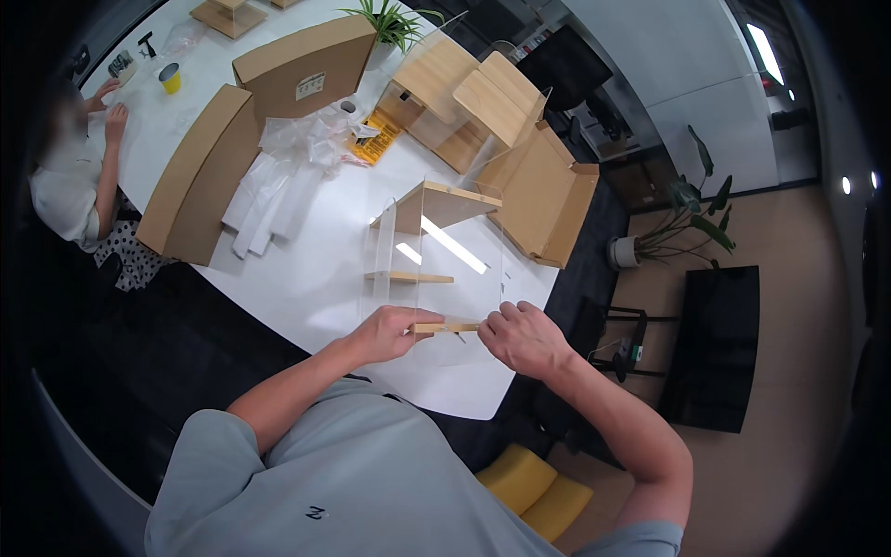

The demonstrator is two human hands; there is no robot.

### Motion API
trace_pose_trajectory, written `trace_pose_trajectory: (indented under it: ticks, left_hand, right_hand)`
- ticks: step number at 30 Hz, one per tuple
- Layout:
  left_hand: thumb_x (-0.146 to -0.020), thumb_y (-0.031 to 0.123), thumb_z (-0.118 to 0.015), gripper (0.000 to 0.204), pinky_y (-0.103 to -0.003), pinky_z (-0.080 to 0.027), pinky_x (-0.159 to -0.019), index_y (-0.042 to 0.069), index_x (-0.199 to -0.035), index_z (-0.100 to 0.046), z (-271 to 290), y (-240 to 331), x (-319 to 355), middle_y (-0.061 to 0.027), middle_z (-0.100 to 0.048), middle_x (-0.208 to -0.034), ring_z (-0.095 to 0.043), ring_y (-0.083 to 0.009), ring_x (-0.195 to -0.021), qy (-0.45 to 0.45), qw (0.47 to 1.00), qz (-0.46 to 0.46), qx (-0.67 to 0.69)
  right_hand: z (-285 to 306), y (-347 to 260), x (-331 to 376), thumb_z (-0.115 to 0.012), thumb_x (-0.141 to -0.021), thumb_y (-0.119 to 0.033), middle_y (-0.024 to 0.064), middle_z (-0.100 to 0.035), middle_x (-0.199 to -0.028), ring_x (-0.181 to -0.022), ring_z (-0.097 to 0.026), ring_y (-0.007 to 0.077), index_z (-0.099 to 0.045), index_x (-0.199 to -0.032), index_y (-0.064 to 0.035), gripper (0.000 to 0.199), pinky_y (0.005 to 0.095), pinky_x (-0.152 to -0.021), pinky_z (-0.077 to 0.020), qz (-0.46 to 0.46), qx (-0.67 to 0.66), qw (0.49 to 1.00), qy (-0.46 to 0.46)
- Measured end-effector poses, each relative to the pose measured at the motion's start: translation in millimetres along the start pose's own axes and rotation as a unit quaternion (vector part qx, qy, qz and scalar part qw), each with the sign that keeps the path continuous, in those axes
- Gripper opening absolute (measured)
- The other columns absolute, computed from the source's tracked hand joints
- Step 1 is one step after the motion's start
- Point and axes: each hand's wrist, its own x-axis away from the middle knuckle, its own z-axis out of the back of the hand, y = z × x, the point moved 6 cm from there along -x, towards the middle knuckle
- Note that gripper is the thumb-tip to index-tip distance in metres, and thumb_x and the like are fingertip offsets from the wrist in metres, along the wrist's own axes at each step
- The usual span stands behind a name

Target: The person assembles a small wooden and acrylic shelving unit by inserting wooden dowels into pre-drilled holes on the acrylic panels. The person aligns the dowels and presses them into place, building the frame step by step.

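The person in the grey shirt leans over the near edge of the white table [306, 278], both bare hands at a small shelf unit [422, 251] made of clear panels and thin wooden boards. The left hand [390, 332] is curled closed around the near end of the lowest wooden strip [445, 327], fingers wrapped over it. The right hand [520, 336] meets the same strip from the other side, its fingertips [492, 320] pinched at the strip's right end where it joins a clear panel; the fingers are bent in, nearly closed. The strip lies flat at the table's near edge, between the two hands. Above it sit a middle shelf [413, 277] and a larger top board [450, 200], both held in the clear walls. Further back lie crumpled plastic wrap [297, 139] and white foam sheets [264, 200], with open cardboard boxes [200, 172] to the left and right [548, 195]. Another wooden unit [464, 93] stands beyond, near a potted plant [390, 23]. At the far left another person [70, 176] sits with hands up by the table edge, a yellow cup [170, 79] just beyond them.
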Motion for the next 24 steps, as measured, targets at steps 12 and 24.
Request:
trace_pose_trajectory:
  ticks: [12, 24]
  left_hand:
    - [-0.091, 0.001, -0.076, 0.038, -0.040, -0.061, -0.081, 0.008, -0.128, -0.076, 1.9, 3.3, -1.1, -0.0164, -0.079, -0.113, -0.077, -0.0359, -0.094, 0.003, 1.000, -0.004, 0.004]
    - [-0.092, 0.002, -0.077, 0.037, -0.040, -0.061, -0.081, 0.008, -0.128, -0.076, 1.3, 1.8, -0.5, -0.0162, -0.080, -0.113, -0.077, -0.0354, -0.094, -0.004, 1.000, -0.006, -0.004]
  right_hand:
    - [-13.8, 17.8, 4.8, -0.062, -0.104, -0.020, 0.0241, -0.074, -0.082, -0.082, -0.074, 0.0427, -0.076, -0.103, 0.0005, 0.025, 0.0534, -0.077, -0.0577, -0.332, -0.358, 0.869, -0.080]
    - [-3.4, 9.7, 8.5, -0.060, -0.098, -0.014, 0.0089, -0.072, -0.083, -0.079, -0.074, 0.0311, -0.067, -0.096, -0.0063, 0.010, 0.0451, -0.065, -0.0591, -0.136, -0.136, 0.981, -0.036]
